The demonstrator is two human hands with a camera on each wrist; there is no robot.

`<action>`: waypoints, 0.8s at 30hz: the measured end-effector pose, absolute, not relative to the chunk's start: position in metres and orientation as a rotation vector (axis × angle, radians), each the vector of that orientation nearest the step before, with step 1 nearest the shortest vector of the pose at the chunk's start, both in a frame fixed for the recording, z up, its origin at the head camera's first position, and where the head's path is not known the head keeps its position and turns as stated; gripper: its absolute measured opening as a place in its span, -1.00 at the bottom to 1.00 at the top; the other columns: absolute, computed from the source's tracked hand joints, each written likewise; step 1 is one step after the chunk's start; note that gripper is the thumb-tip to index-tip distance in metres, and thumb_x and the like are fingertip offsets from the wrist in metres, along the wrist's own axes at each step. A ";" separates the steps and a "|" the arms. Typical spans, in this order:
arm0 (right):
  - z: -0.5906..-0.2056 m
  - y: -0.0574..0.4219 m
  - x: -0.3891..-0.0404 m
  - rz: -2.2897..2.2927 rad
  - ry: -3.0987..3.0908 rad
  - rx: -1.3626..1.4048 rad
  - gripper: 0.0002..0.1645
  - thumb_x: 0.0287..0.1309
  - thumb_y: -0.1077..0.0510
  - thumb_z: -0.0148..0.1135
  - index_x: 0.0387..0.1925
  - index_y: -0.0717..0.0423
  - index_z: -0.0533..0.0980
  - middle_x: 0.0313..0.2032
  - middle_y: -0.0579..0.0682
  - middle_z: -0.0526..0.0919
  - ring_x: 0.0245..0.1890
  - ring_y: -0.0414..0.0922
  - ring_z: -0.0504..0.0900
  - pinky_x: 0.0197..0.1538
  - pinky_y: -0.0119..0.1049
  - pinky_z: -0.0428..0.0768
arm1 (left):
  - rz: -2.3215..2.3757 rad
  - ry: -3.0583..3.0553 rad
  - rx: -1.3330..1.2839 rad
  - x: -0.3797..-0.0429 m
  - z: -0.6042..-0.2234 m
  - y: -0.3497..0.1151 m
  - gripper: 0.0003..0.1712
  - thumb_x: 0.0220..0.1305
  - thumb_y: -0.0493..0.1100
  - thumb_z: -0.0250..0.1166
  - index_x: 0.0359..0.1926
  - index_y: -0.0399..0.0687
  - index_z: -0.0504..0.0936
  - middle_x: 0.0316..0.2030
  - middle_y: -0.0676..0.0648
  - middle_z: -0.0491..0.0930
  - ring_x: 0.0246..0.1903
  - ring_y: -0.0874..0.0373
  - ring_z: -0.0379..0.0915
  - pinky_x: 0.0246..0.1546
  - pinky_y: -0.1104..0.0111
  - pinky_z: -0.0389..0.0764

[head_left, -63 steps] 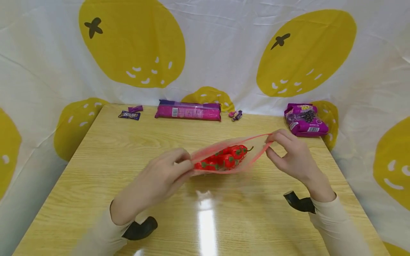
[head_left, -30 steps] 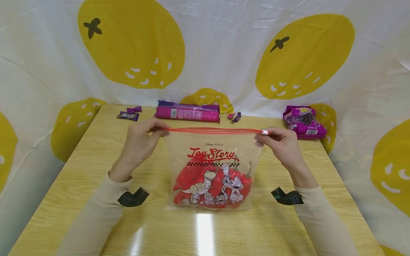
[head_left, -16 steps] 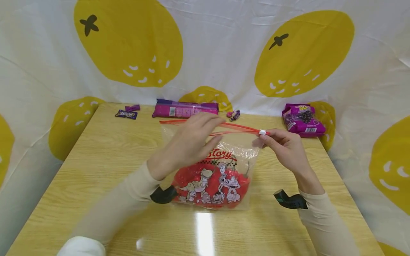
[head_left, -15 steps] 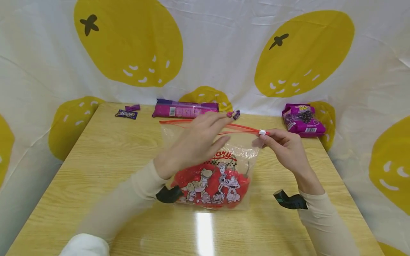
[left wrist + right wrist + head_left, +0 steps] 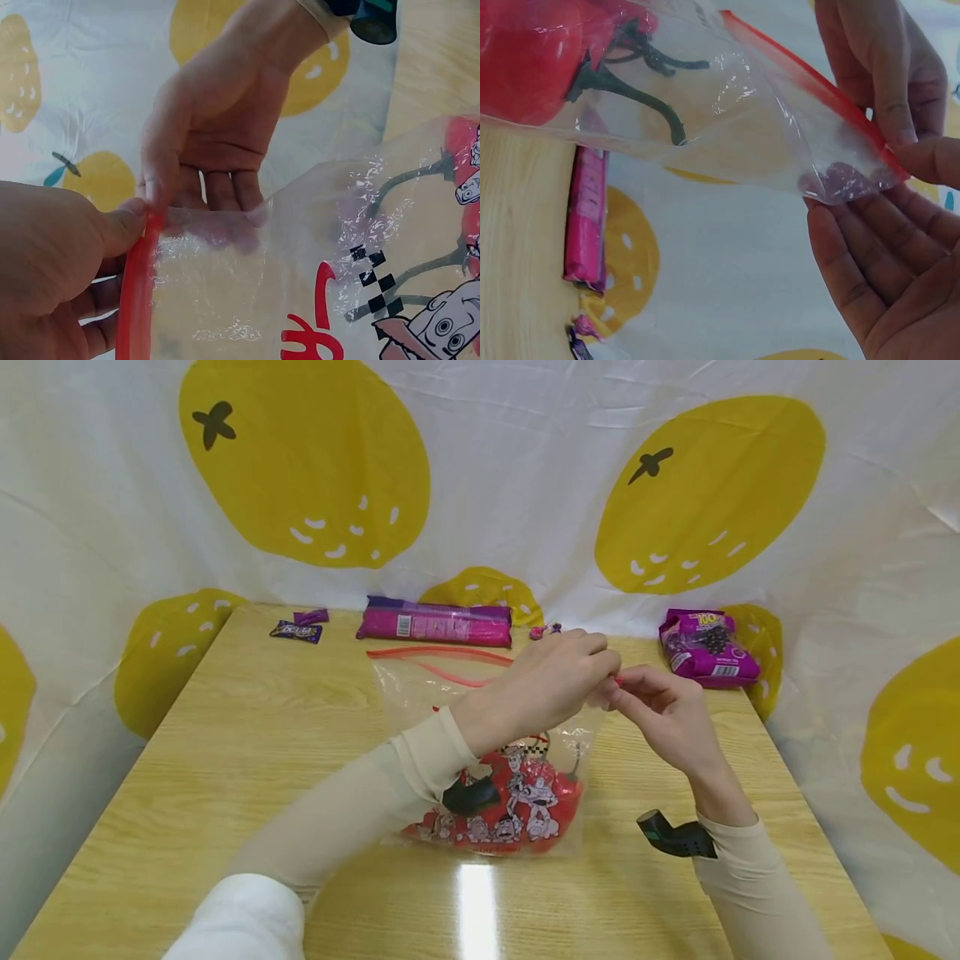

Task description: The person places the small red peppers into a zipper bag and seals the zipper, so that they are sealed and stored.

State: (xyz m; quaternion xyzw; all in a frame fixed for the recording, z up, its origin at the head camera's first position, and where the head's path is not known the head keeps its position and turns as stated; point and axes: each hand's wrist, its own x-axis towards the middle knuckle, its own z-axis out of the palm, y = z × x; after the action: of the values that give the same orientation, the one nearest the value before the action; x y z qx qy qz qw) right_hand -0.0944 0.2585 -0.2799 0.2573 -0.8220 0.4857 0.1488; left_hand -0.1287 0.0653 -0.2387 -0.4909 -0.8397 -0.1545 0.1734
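Observation:
A clear zip bag (image 5: 405, 689) with a red zip edge, a red logo and cartoon figures stands in the middle of the table. Red peppers (image 5: 532, 64) with green stems are inside it. Along its left part, the red edges gape apart. My right hand (image 5: 671, 714) pinches the top right corner, thumb against the fingers. Reaching across the bag's front, my left hand (image 5: 551, 677) pinches the red zip edge (image 5: 139, 300) at that same corner, its fingertips against the right hand's. The white slider seen earlier is hidden among the fingers.
Along the table's back lie a long purple packet (image 5: 438, 622), small wrapped candies (image 5: 542, 632) and two small purple wrappers (image 5: 297, 631). A purple bag with a grape picture (image 5: 708, 647) stands at the back right. A fruit-print curtain (image 5: 517, 468) hangs behind the table.
Both hands spread the bag's mouth, then flattened it upright. My left hand let go of the left corner and crossed over to the right corner. My right hand keeps its pinch there.

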 end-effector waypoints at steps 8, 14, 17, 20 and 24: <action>-0.284 0.256 -0.097 1.347 -2.277 0.812 -0.75 -0.01 0.59 0.08 -0.32 0.34 0.55 -0.45 0.18 0.64 -0.42 -0.16 0.63 -0.27 -0.47 0.54 | -0.468 -2.414 -1.439 -0.132 -0.242 0.062 -0.84 0.29 -0.13 0.10 -0.24 -0.03 0.59 -0.35 0.04 0.48 -0.34 0.21 0.37 -0.31 0.47 0.39; -0.287 0.250 -0.095 1.475 -2.181 0.791 -0.82 0.05 0.54 0.05 -0.33 0.40 0.55 -0.45 0.18 0.65 -0.40 -0.15 0.63 -0.23 -0.45 0.54 | -0.466 -2.443 -1.448 -0.132 -0.241 0.058 -0.83 0.30 -0.11 0.08 -0.25 -0.06 0.56 -0.34 0.04 0.47 -0.32 0.20 0.36 -0.30 0.46 0.39; -0.287 0.249 -0.095 1.502 -2.158 0.757 -0.87 0.08 0.49 0.07 -0.34 0.40 0.54 -0.47 0.11 0.66 -0.40 -0.16 0.63 -0.25 -0.44 0.52 | -0.439 -2.473 -1.431 -0.133 -0.240 0.055 -0.80 0.32 -0.09 0.05 -0.24 -0.09 0.54 -0.31 0.02 0.48 -0.28 0.18 0.38 -0.26 0.45 0.41; -0.287 0.250 -0.096 1.563 -2.130 0.740 -0.89 0.10 0.47 0.06 -0.36 0.43 0.52 -0.50 0.12 0.66 -0.40 -0.14 0.62 -0.26 -0.42 0.50 | -0.418 -2.511 -1.395 -0.136 -0.242 0.048 -0.80 0.33 -0.08 0.04 -0.21 -0.09 0.51 -0.29 0.02 0.47 -0.27 0.18 0.38 -0.24 0.45 0.41; -0.288 0.252 -0.098 1.588 -2.175 0.690 -0.91 0.12 0.44 0.07 -0.36 0.42 0.51 -0.52 0.12 0.65 -0.40 -0.15 0.59 -0.27 -0.42 0.46 | -0.463 -2.571 -1.385 -0.139 -0.246 0.039 -0.83 0.34 -0.11 0.03 -0.19 -0.08 0.48 -0.30 0.04 0.46 -0.30 0.21 0.34 -0.26 0.47 0.40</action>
State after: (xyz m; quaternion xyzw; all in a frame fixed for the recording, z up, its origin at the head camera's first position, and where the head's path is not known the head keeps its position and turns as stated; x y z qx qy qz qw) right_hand -0.0979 0.2516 -0.2880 0.2441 -0.7696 0.5620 0.1797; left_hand -0.1392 0.0394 -0.2458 -0.4665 -0.8658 -0.1559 0.0922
